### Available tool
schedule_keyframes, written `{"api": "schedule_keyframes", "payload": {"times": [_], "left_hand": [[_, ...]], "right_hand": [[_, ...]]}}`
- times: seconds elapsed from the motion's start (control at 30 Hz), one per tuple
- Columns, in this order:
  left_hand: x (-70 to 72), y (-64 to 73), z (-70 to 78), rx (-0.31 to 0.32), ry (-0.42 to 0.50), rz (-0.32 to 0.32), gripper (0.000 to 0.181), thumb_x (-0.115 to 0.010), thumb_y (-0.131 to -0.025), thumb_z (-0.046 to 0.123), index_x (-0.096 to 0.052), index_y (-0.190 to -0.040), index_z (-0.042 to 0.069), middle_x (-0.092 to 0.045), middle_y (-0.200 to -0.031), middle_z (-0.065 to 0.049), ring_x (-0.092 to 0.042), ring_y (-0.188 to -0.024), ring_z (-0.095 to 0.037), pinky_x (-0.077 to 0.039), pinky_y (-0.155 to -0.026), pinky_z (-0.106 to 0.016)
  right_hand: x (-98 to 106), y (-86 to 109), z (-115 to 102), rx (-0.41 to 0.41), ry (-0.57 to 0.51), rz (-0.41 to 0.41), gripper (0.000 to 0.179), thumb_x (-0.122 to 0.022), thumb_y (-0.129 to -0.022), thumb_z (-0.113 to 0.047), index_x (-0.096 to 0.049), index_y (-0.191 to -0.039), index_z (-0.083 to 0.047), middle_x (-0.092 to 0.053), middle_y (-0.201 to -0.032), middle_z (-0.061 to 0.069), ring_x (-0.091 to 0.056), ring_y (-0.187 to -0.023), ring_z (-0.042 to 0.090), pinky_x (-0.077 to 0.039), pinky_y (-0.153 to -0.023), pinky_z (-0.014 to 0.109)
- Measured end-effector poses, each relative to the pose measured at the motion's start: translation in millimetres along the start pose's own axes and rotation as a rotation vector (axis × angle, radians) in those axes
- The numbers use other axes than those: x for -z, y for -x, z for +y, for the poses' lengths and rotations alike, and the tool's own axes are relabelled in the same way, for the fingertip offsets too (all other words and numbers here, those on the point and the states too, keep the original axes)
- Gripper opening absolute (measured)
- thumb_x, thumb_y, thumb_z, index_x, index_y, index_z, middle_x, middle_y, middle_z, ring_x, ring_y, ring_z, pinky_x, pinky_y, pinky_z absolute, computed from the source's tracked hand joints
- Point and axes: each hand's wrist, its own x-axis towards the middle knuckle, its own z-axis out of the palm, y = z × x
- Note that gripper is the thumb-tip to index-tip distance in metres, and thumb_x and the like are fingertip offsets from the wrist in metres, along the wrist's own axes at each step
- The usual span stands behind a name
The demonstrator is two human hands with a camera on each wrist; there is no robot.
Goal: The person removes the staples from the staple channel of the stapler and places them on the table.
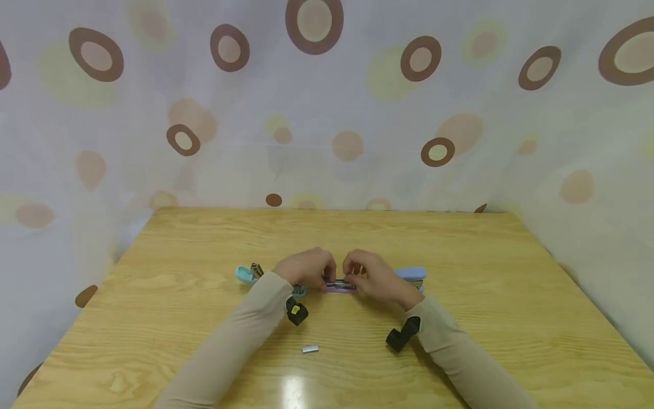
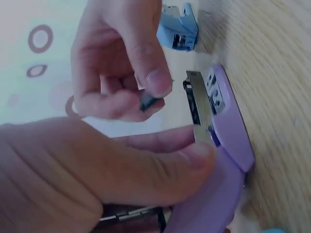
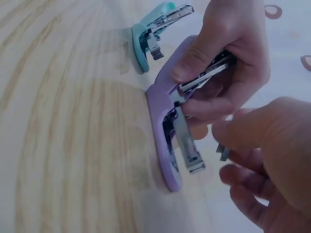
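My left hand (image 1: 308, 268) grips the purple stapler (image 2: 233, 131), thumb on its top cover; the cover is swung back and the metal magazine stands raised off the base. Just to the right, my right hand (image 1: 377, 279) pinches a short strip of staples (image 3: 223, 152) between thumb and fingers. That strip is close to the magazine's end but apart from it. In the right wrist view, the purple base lies on the table with its front end towards the right hand. Part of the stapler is hidden by the left hand.
A teal stapler (image 1: 244, 275), also opened up, lies left of the left hand, partly behind the forearm. The light blue stapler (image 1: 410, 273) is beyond the right hand. Nearer me on the wooden table (image 1: 204, 238) lies a small silvery strip (image 1: 310, 349).
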Motion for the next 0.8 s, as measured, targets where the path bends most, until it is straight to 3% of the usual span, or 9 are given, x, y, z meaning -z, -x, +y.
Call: {"api": "schedule_keyframes", "payload": {"times": [0.2,0.43,0.67,0.8], "left_hand": [[-0.3,-3.4,8.4,0.002,-0.063,0.021,0.013,-0.078,-0.076,-0.002,-0.073,-0.082,0.008,-0.07,-0.082,0.0,-0.053,-0.069,-0.008,-0.05,-0.067,-0.023],[-0.1,-0.7,4.7,-0.026,-0.025,0.027,0.014,-0.078,-0.075,-0.002,-0.071,-0.073,0.009,-0.068,-0.077,0.002,-0.053,-0.068,-0.008,-0.048,-0.064,-0.021],[1.2,1.3,3.5,-0.05,0.018,0.045,0.016,-0.079,-0.074,-0.002,-0.068,-0.076,0.009,-0.07,-0.089,-0.001,-0.059,-0.081,-0.012,-0.05,-0.071,-0.026],[1.2,1.4,3.6,-0.037,-0.004,0.06,0.019,-0.08,-0.074,0.0,-0.066,-0.08,0.01,-0.068,-0.093,-0.002,-0.058,-0.081,-0.014,-0.049,-0.071,-0.027]], "right_hand": [[5,1.6,-11,-0.019,0.012,-0.035,0.012,-0.066,-0.088,0.0,-0.062,-0.092,-0.01,-0.061,-0.09,0.001,-0.056,-0.079,0.011,-0.051,-0.072,0.031],[2,14.9,-22,0.065,0.004,-0.086,0.012,-0.067,-0.086,0.001,-0.064,-0.091,-0.01,-0.062,-0.089,0.001,-0.057,-0.081,0.01,-0.052,-0.073,0.027],[-3,32.0,-32,0.095,-0.003,-0.163,0.012,-0.066,-0.088,-0.002,-0.063,-0.091,-0.013,-0.061,-0.089,-0.003,-0.055,-0.08,0.007,-0.05,-0.072,0.025],[-6,37.7,-41,0.045,-0.01,-0.226,0.012,-0.067,-0.088,-0.005,-0.061,-0.095,-0.013,-0.06,-0.09,-0.004,-0.053,-0.08,0.005,-0.049,-0.072,0.022]]}}
